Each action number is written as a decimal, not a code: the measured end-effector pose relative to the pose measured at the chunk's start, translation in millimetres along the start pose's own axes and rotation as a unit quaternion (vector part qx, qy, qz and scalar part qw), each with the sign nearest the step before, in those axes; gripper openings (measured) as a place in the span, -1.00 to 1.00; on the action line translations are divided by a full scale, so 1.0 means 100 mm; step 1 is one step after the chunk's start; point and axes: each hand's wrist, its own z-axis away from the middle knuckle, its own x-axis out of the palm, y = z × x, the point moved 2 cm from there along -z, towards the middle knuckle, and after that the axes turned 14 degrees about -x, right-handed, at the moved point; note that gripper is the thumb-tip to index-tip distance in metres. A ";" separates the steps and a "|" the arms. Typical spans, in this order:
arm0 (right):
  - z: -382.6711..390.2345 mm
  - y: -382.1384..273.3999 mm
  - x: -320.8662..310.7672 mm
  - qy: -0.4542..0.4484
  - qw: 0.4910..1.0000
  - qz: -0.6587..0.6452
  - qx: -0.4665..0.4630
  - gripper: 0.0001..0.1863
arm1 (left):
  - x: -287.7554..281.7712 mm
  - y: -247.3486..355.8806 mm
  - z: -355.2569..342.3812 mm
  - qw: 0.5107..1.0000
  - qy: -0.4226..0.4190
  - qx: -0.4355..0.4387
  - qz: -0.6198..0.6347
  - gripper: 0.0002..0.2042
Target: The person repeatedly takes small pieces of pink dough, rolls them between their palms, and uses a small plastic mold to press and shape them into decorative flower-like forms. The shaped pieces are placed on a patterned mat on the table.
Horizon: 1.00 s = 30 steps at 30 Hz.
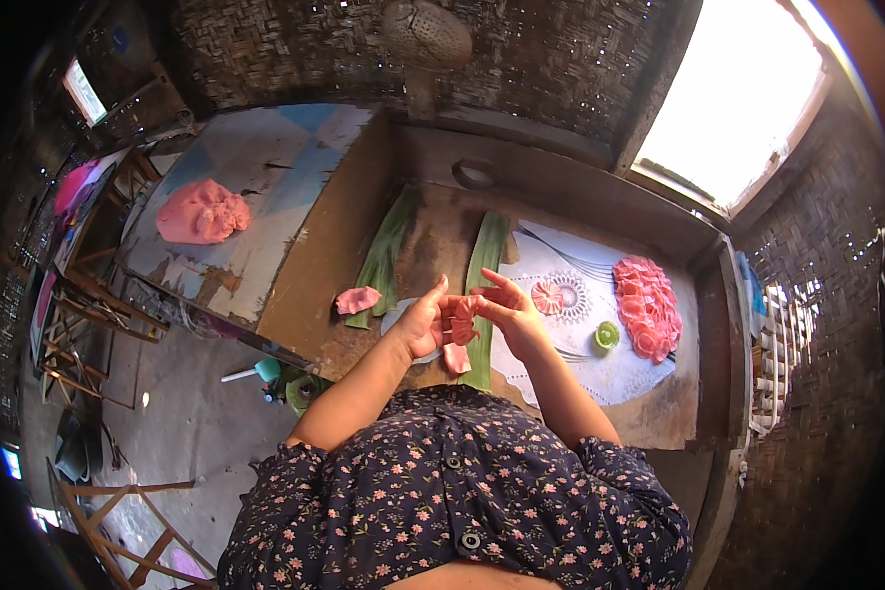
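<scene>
Between my left hand (pixel 421 324) and my right hand (pixel 506 310), a thin, ridged pink disc (pixel 463 316) is held upright by the fingertips of both. Just below it lies a smooth pink dough piece (pixel 456 359). Two long green leaf strips (pixel 488 246) lie on the wooden work surface, with a pink lump (pixel 359 300) on the left one. On a white patterned sheet (pixel 531 364) to the right are a ridged pink disc (pixel 548 297), a round green object (pixel 606 334) and a heap of pink discs (pixel 646 310).
A low wooden rim (pixel 710 224) surrounds the work surface. A raised board (pixel 285 147) on the left bears a large pink dough mass (pixel 202 211). Broken wooden chairs (pixel 137 511) stand lower left. Woven walls (pixel 550 69) and a bright window (pixel 723 98) are behind and right.
</scene>
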 end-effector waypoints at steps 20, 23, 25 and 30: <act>0.19 0.73 -0.27 -0.153 0.834 0.530 -0.001 -0.73 | -0.09 0.13 0.04 0.982 -0.003 0.111 0.150 -0.50; 0.19 0.74 -0.22 -0.151 0.851 0.502 -0.019 -0.60 | -0.09 0.13 0.05 0.975 0.009 0.135 0.179 -0.51; 0.20 0.72 -0.19 -0.160 0.844 0.510 -0.042 -0.59 | -0.09 0.13 0.05 0.971 0.010 0.142 0.194 -0.52; 0.25 0.73 -0.12 -0.183 0.832 0.521 -0.056 -0.55 | -0.13 0.16 0.06 0.969 -0.003 0.144 0.201 -0.53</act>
